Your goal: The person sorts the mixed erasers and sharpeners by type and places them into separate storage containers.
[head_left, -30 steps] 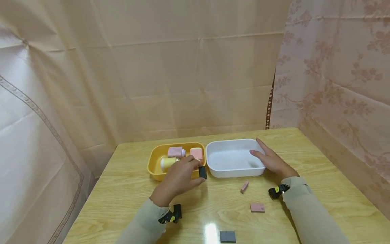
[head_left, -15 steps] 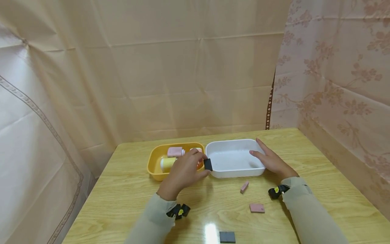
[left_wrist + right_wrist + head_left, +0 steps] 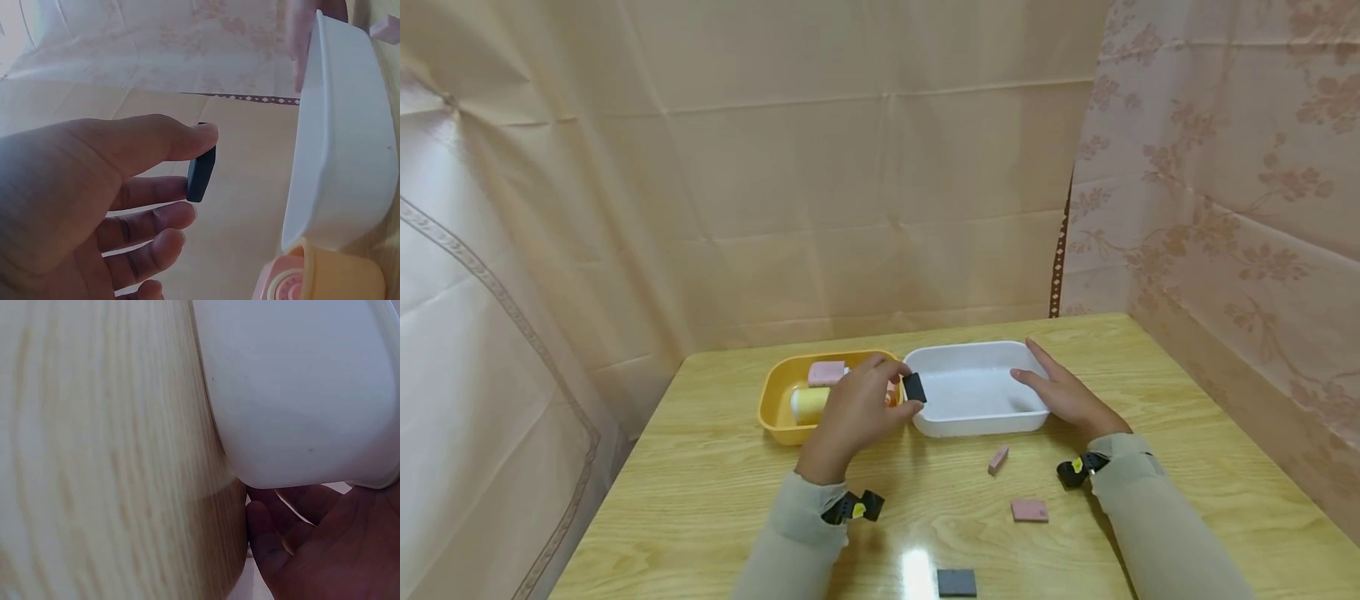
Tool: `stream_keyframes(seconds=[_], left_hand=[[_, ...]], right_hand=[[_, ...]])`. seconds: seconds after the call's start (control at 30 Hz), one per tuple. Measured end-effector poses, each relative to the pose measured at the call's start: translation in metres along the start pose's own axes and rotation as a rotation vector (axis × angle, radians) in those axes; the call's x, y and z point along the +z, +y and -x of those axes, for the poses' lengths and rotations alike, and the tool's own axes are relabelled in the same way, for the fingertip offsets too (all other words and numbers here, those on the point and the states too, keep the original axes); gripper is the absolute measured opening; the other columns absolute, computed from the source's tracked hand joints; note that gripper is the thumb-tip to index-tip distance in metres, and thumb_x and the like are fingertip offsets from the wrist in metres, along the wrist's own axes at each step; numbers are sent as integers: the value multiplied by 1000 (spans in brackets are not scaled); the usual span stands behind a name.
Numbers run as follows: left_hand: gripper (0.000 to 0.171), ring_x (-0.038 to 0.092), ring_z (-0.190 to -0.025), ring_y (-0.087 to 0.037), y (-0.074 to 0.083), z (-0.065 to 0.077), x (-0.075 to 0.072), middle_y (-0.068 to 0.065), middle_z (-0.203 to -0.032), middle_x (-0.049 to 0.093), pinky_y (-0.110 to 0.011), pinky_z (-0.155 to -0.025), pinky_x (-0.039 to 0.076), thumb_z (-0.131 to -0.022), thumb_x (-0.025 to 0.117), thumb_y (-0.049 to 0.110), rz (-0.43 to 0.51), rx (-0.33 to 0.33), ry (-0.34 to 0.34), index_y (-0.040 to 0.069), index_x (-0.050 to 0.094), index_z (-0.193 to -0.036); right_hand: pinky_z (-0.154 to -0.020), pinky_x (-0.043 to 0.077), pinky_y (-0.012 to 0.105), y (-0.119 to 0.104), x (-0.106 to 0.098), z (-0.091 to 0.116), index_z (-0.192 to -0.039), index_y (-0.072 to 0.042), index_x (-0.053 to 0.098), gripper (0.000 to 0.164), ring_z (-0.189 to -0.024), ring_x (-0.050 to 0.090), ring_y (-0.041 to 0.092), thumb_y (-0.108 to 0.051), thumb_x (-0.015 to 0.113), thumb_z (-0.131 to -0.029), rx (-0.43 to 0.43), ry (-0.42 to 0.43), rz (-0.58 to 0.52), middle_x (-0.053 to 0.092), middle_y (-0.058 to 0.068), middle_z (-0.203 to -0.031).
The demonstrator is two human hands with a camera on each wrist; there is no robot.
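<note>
My left hand [image 3: 861, 412] pinches a small black rectangular block [image 3: 914, 387] between thumb and fingers, over the left end of a white plastic tray [image 3: 977, 427]. In the left wrist view the block [image 3: 201, 165] stands edge-on under the thumb tip, the other fingers loosely bent. My right hand [image 3: 1071, 400] holds the tray's right end, thumb over the rim and fingers along the outside. The right wrist view has those fingers [image 3: 265, 534] against the end wall. Left of the tray, touching it, sits a yellow tray [image 3: 775, 427], partly hidden by my left hand.
Inside the yellow tray lie a pink bottle [image 3: 826, 372] and a yellow bottle [image 3: 808, 404]; another pink item [image 3: 281, 278] is mostly hidden. A narrow pink block [image 3: 998, 460], a flat pink block [image 3: 1029, 511] and a dark grey block [image 3: 957, 582] lie on the wooden table.
My left hand has carried the black block up and to the right, from the yellow tray's front edge to the white tray's left rim. My right hand stays put.
</note>
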State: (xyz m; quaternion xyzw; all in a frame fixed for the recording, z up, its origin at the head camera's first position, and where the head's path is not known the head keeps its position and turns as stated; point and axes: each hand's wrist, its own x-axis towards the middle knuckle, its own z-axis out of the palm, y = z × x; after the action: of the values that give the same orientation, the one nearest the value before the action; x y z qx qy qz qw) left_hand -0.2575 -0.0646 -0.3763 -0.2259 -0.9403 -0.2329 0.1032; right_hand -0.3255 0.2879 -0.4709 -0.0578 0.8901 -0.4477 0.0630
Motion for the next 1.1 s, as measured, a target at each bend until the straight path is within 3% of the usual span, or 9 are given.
stream_keyframes(seconds=[0.17,0.63,0.97,1.1], left_hand=[[47,58,-81,-15,4,-5,1,-4,-111,67,-29,-68,51,-86,83,45,-11,9,19,16,72,-121],[48,63,-97,-18,7,-25,16,-2,-120,66,-37,-79,56,-86,81,50,-35,-108,-9,20,73,-123],[47,64,-109,-22,2,-29,26,-1,-127,65,-41,-85,58,-86,81,50,-86,-80,66,21,74,-122],[48,64,-108,-21,1,-30,30,-1,-125,65,-40,-86,58,-86,80,53,-100,-87,58,21,75,-121]], right_hand=[[-118,2,77,0,0,0,-166,-32,-7,86,-159,-4,45,-61,45,-105,-1,5,7,-7,7,-175],[-119,3,76,2,1,-2,-167,-27,-3,88,-159,-3,45,-60,48,-104,-35,-2,4,-5,8,-175],[-119,3,76,7,-1,-6,-166,-33,-5,88,-160,-3,44,-64,48,-103,-20,2,-3,-5,6,-175],[-119,2,76,7,-1,-6,-166,-34,-5,87,-160,-3,44,-62,48,-104,-10,1,-4,-5,6,-175]])
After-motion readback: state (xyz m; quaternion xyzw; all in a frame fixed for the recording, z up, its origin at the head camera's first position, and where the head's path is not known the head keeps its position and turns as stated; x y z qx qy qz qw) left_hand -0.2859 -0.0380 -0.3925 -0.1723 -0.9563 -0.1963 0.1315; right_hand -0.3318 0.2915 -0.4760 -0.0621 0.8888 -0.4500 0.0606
